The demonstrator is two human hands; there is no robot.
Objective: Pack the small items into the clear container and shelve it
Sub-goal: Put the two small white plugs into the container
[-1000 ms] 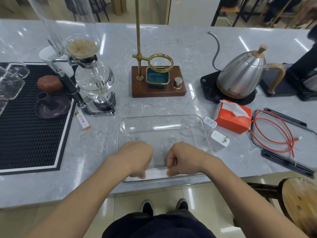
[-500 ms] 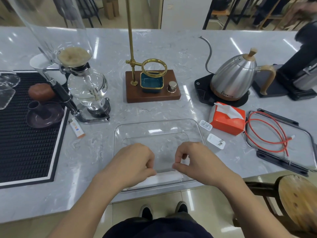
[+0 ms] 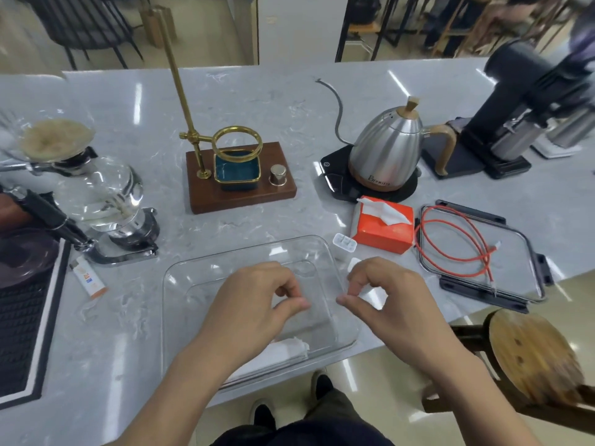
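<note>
hands: left (image 3: 257, 300) and right (image 3: 380, 294) loosely curled, empty, over clear container (image 3: 180, 317) | tissue box (image 3: 383, 230), charger (image 3: 344, 244) just beyond

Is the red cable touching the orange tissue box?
Apart. Head view: red cable lies coiled on the container lid; grey counter shows between it and the orange tissue box.

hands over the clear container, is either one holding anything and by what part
Nothing is visibly held. The left hand and right hand hover above the clear container, fingers curled, thumb and forefinger nearly pinched, apparently empty.
</note>
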